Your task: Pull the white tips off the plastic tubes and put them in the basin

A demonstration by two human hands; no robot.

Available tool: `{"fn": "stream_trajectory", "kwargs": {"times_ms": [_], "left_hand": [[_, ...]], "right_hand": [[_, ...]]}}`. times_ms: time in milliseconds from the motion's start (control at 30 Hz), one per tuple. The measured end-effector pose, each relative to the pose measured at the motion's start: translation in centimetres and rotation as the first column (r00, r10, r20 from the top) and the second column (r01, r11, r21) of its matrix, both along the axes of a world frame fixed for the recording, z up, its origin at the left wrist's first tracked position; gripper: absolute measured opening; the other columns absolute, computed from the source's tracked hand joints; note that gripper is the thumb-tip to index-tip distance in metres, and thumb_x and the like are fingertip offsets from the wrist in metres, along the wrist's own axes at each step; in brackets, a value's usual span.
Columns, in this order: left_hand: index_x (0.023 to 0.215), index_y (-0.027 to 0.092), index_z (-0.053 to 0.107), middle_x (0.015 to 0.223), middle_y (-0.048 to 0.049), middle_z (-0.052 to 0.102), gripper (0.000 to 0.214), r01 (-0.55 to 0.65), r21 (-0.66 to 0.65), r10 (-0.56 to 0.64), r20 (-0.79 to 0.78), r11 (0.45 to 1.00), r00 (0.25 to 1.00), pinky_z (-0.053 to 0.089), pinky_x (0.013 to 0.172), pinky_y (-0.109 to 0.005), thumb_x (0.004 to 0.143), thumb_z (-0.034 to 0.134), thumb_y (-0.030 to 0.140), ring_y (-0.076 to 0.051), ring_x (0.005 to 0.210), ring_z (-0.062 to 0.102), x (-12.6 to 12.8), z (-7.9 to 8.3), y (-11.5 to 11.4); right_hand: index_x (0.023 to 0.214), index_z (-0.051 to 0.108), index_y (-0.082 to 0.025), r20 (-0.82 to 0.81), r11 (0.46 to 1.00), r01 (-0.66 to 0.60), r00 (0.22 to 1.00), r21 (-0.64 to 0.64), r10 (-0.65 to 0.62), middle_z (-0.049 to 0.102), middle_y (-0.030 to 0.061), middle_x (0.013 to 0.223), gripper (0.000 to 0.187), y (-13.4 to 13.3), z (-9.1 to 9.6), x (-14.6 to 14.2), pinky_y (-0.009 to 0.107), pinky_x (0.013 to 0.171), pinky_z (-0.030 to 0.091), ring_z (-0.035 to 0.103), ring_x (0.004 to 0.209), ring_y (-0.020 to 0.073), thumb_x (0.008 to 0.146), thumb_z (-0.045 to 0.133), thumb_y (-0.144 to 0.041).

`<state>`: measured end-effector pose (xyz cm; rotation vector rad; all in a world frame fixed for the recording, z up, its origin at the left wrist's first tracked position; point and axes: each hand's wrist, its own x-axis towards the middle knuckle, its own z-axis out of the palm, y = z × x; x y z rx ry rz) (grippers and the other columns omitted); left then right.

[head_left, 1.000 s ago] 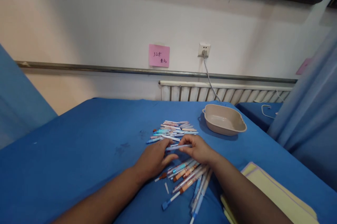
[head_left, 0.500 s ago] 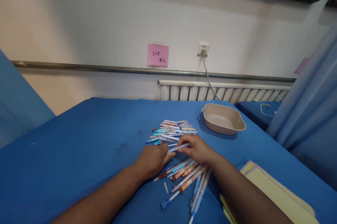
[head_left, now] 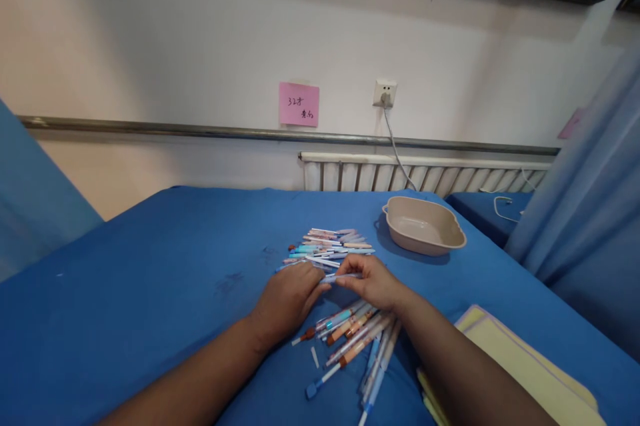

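Both hands meet over the middle of a blue-covered table (head_left: 150,266). My right hand (head_left: 373,283) pinches one end of a pale blue pen (head_left: 343,276). My left hand (head_left: 287,299) has its fingers curled on the pen's other end. Beyond the hands lies a tidy row of capped pens (head_left: 330,246). Under my right wrist sits a looser heap of pens (head_left: 357,339) in orange, blue and white, and a small white cap (head_left: 315,357) lies beside it.
A beige oval dish (head_left: 424,226) stands at the back right of the table. Yellow folded cloth (head_left: 520,366) lies at the near right edge. A blue curtain (head_left: 590,213) hangs on the right. A radiator, a wall socket with a cable and a pink note are behind.
Both hands with the pale blue pen have shifted a little away from me, toward the tidy row. The pen's left end now sits deeper under my left fingers.
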<state>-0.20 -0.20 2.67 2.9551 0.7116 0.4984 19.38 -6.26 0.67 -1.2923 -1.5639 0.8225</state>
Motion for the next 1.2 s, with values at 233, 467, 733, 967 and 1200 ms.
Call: {"fn": "stream_trajectory", "kwargs": {"times_ms": [233,467,733,967,1200], "left_hand": [[0.094,0.021,0.057,0.087,-0.0037,0.066,0.029,-0.111,-0.143,0.104,-0.060,0.983,0.993,0.040,0.065,-0.027,0.091,0.039,0.043,-0.020,0.078,0.060,0.3,-0.1,0.1],[0.091,0.020,0.056,0.088,-0.0052,0.064,0.025,-0.055,-0.091,0.050,-0.056,0.994,0.997,0.041,0.072,-0.029,0.092,0.037,0.035,-0.020,0.083,0.058,0.2,0.0,-0.2],[0.092,0.020,0.054,0.087,-0.0060,0.065,0.030,-0.188,-0.113,0.164,-0.197,0.976,0.967,0.040,0.065,-0.028,0.094,0.029,0.038,-0.021,0.077,0.060,0.2,0.3,0.6],[0.096,0.020,0.051,0.092,-0.0072,0.064,0.022,-0.238,-0.121,0.221,-0.140,0.964,0.965,0.039,0.067,-0.028,0.093,0.034,0.033,-0.022,0.082,0.060,-0.1,-0.3,1.2],[0.105,0.019,0.052,0.097,-0.0078,0.063,0.025,-0.224,-0.179,0.218,-0.056,0.958,0.974,0.041,0.071,-0.029,0.092,0.038,0.035,-0.021,0.085,0.059,0.1,0.0,0.6]], "right_hand": [[0.076,0.063,-0.017,0.131,0.998,0.039,0.990,0.040,-0.044,0.063,-0.0019,0.072,0.007,-0.1,-0.3,0.0,0.022,0.064,0.042,0.055,0.067,0.0121,0.073,0.065,-0.023],[0.076,0.063,-0.017,0.108,0.999,0.035,0.993,0.017,-0.036,0.063,-0.0017,0.072,0.009,0.0,-0.2,0.0,0.023,0.065,0.042,0.056,0.069,0.0126,0.074,0.064,-0.026],[0.076,0.063,-0.017,0.183,0.993,0.122,0.976,-0.010,-0.118,0.066,-0.0002,0.075,0.008,0.2,-0.3,2.9,0.025,0.069,0.042,0.057,0.074,0.0148,0.073,0.063,-0.025],[0.078,0.062,-0.018,0.337,0.981,0.191,0.927,-0.039,-0.167,0.065,-0.0005,0.073,0.008,0.0,-0.9,4.8,0.024,0.065,0.041,0.056,0.068,0.0138,0.075,0.059,-0.024],[0.076,0.062,-0.016,0.188,0.988,0.113,0.978,-0.102,-0.093,0.063,-0.0003,0.070,0.010,0.1,-0.9,4.8,0.023,0.064,0.041,0.054,0.067,0.0129,0.074,0.060,-0.026]]}}
